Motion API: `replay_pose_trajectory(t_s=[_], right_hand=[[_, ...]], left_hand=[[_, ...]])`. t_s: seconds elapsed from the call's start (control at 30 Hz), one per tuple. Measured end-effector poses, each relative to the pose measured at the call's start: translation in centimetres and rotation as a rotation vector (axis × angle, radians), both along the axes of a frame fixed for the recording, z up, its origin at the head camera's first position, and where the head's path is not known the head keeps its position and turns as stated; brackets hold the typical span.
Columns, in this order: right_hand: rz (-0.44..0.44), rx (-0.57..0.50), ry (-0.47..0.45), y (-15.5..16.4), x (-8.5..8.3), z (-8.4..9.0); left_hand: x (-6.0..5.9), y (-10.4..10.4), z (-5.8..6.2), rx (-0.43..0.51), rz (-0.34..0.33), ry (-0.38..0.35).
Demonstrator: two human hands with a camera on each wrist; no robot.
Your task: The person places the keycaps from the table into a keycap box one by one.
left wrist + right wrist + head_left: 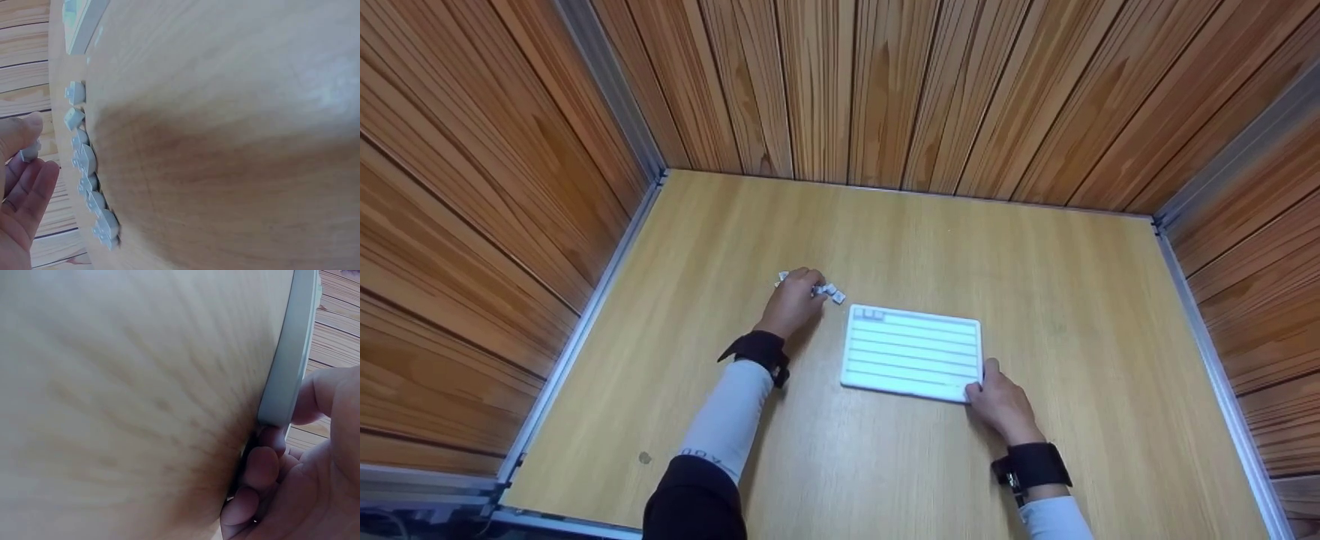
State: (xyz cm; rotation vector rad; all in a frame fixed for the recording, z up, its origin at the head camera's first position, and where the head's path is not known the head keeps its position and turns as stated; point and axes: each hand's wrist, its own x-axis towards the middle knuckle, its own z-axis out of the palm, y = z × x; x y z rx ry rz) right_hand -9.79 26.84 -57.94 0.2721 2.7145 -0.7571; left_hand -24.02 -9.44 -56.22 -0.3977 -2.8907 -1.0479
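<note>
My left hand [793, 306] is over the table, left of a white ridged board [913, 356]. Between thumb and fingers it pinches a small white keycap-like piece [31, 151], raised off the surface in the left wrist view. Below that hand, several similar pieces [87, 160] lie in an uneven row, some touching. My right hand [1006, 405] grips the board's near right corner, thumb on the top face and fingers at the edge and underside. A few pieces [870, 315] sit at the board's far left corner.
The wooden tabletop [945, 247] carries the board and loose pieces. Wood-plank walls [877, 97] stand at the back and both sides, with metal rails [577, 330] along the table's edges. A dark round mark [644, 457] shows at the near left.
</note>
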Motion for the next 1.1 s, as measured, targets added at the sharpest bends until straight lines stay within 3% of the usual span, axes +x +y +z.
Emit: replay_pose_trajectory(t_s=[0.47,0.6,0.8,1.1], right_hand=[[-0.001,0.001,0.017,0.0,0.1,-0.2],[-0.005,-0.013,0.016,0.0,0.0,-0.3],[-0.008,-0.027,0.016,0.1,0.1,-0.2],[-0.003,-0.027,0.002,0.2,0.0,-0.2]], left_hand=[[0.4,2.2,0.7,0.029,-0.103,0.005],[0.5,3.0,0.5,-0.003,-0.122,0.009],[0.5,4.4,0.2,-0.049,-0.200,0.051],[0.7,6.0,0.6,-0.076,-0.269,0.020]])
